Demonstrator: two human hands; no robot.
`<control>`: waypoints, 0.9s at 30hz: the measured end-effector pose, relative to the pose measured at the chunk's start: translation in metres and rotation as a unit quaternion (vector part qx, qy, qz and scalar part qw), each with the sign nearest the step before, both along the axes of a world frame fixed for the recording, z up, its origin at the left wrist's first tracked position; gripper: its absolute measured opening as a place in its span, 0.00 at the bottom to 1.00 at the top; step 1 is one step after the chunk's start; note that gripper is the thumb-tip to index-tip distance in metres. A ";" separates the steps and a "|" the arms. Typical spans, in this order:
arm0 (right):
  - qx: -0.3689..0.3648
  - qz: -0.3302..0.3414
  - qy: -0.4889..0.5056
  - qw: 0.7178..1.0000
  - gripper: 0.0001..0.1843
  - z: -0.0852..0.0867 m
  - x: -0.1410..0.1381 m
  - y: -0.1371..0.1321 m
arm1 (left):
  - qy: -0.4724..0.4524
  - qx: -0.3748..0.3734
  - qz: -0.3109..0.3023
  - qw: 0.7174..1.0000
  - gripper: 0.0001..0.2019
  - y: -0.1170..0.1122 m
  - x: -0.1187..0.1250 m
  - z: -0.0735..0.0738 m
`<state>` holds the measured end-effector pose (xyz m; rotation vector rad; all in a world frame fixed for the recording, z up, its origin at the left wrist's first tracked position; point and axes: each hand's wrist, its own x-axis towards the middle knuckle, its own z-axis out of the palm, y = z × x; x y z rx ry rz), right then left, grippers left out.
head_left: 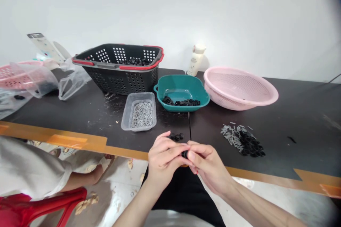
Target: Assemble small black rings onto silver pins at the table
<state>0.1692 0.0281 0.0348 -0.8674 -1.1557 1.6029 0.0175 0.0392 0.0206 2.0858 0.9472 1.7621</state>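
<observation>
Both my hands meet at the table's front edge around a small black round part (184,154). My left hand (167,154) pinches it from the left, and my right hand (206,163) closes on it from the right; the fingers cover most of it. Just beyond my left fingers lie a few black ring-like parts (177,137). A clear plastic tub (125,120) of small silvery pins (143,114) stands past my left hand. To the right of my right hand, a pile of black parts (252,144) lies against loose grey pins (231,135).
Farther back are a black basket (119,79) with black parts, a teal basin (183,81) with black pieces, a pink colander (239,88) and a cream bottle (196,60). Plastic bags (45,78) lie at left. Another person's arm (85,179) and a red stool (61,202) are lower left.
</observation>
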 end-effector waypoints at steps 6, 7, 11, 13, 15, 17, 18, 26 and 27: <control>-0.098 0.078 -0.059 0.990 0.21 -0.008 0.013 0.005 | 0.139 -0.014 -0.025 0.990 0.08 -0.002 -0.009 -0.007; -0.105 0.092 -0.068 0.988 0.21 -0.007 0.017 0.006 | 0.154 -0.016 -0.035 0.987 0.07 -0.003 -0.009 -0.006; -0.097 0.100 -0.089 0.986 0.22 -0.001 0.029 0.010 | 0.187 -0.034 -0.055 0.980 0.05 -0.002 -0.004 0.002; -0.096 0.101 -0.099 0.985 0.21 0.004 0.037 0.013 | 0.219 -0.033 -0.063 0.973 0.07 0.003 -0.005 0.014; -0.066 0.097 -0.148 0.982 0.19 0.008 0.047 0.018 | 0.260 -0.012 -0.069 0.963 0.10 0.014 -0.010 0.033; 0.032 0.076 -0.277 0.957 0.15 0.012 0.057 0.026 | 0.298 0.012 -0.050 0.953 0.12 0.032 -0.017 0.057; 0.099 0.065 -0.368 0.922 0.13 0.013 0.061 0.030 | 0.318 0.005 -0.022 0.948 0.12 0.045 -0.019 0.070; 0.278 0.055 -0.654 0.701 0.15 0.013 0.024 0.046 | 0.566 -0.254 0.042 0.783 0.11 0.183 0.021 0.100; 0.279 0.053 -0.658 0.697 0.16 0.013 0.016 0.045 | 0.585 -0.274 0.021 0.763 0.10 0.196 0.029 0.095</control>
